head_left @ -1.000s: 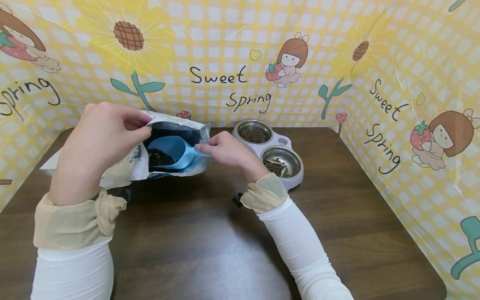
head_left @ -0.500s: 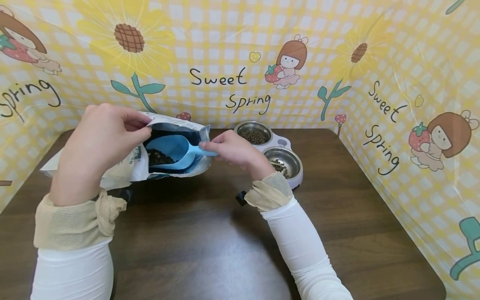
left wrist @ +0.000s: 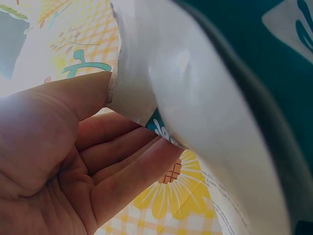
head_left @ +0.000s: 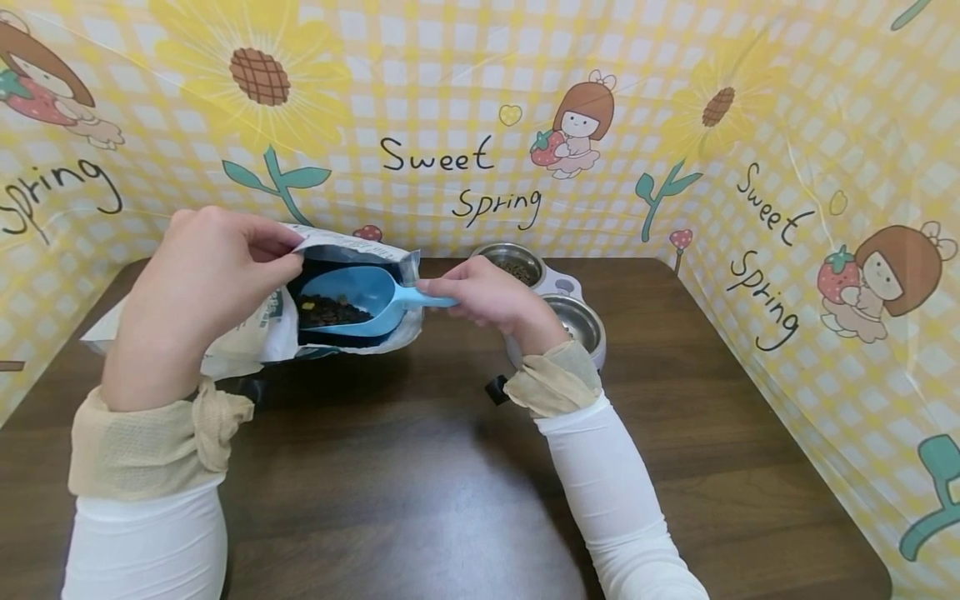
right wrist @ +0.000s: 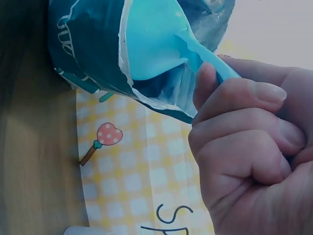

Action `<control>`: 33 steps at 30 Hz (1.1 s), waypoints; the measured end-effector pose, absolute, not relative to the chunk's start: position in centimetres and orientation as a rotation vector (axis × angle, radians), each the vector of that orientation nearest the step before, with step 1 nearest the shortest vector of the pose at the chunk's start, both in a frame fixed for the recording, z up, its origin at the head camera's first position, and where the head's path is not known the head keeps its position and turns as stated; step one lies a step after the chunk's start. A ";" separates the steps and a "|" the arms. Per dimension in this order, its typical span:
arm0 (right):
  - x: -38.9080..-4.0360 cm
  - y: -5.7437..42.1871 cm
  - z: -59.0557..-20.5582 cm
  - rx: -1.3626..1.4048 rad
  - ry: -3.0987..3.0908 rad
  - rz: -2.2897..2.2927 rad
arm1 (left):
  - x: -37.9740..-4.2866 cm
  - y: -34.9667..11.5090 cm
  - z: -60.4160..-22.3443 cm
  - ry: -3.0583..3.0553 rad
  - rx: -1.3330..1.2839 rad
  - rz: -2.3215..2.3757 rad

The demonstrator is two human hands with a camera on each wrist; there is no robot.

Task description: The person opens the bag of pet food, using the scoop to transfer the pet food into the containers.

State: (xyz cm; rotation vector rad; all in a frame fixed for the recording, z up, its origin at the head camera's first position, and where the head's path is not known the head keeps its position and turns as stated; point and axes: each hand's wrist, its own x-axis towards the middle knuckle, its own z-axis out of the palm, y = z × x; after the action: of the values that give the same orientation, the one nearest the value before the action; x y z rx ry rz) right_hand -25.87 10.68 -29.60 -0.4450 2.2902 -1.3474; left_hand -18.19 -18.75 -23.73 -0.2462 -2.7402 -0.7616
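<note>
**Scoop [head_left: 360, 283] loaded, not yet clear of the bag [head_left: 258, 333]**

From where I stand, the filling looks done: a heap of dark pellets [head_left: 330, 315] sits in the blue scoop, whose bowl is inside the bag's mouth while its handle pokes out to the right. The right hand [head_left: 498, 296] holds that handle just outside the mouth, its fingers [right wrist: 239, 105] curled. The left hand [head_left: 198, 292] pinches the upper edge of the mouth between thumb and fingers, and the mouth gapes wide.

To the right of the bag, on the table [head_left: 420, 500], a pale stand [head_left: 553, 278] carries two metal bowls. The far bowl [head_left: 510, 251] already has pellets in it; the near bowl [head_left: 579, 318] is partly behind the right arm, so I can't tell how much it holds. What seems left is getting this load out of the bag, and, I would guess, tipping it into a bowl.
</note>
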 end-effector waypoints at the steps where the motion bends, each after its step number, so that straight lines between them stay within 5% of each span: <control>1: -25.9 10.8 -29.6 -0.446 2.284 -1.347 | -18.2 -18.8 -23.7 -2.742 -0.243 -0.765; 33: -26.5 14.5 -28.8 -0.454 2.083 -1.449 | -18.2 -18.9 -23.8 -2.731 -0.218 -0.770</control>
State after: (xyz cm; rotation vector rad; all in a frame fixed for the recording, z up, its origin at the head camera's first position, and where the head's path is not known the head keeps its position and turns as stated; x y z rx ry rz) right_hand -26.50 14.46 -28.82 -0.4539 2.0830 -1.4488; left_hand -18.25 -18.87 -23.76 -0.2181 -2.7308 -0.7696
